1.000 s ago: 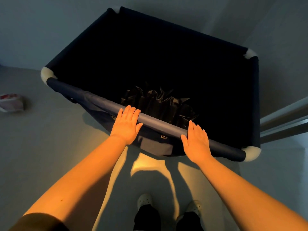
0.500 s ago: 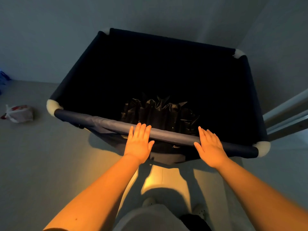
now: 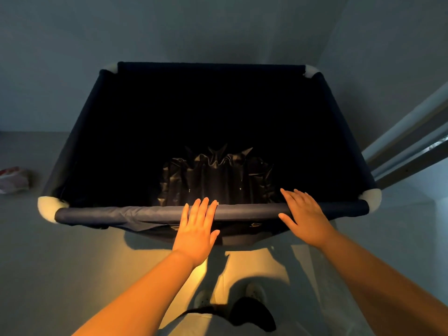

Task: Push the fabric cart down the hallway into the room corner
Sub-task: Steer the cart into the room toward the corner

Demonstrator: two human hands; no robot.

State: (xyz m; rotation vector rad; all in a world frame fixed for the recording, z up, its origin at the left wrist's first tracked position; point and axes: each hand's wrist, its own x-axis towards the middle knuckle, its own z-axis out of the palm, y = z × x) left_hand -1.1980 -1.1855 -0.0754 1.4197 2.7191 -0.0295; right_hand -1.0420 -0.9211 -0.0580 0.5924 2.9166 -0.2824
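A dark navy fabric cart with white corner joints fills the middle of the head view, its far side close to the wall corner. Crumpled dark fabric lies inside it near the front. My left hand lies flat on the near rail, fingers straight and together. My right hand rests flat on the same rail further right, fingers spread. Neither hand wraps around the rail.
Grey walls meet behind the cart at the upper right. A door frame or rail slants along the right side. A red and white bag lies on the floor at the far left. My shoes stand below.
The cart has turned from a slanted pose to square with the wall and sits closer to the corner. Both hands stayed flat on the near rail and moved with it.
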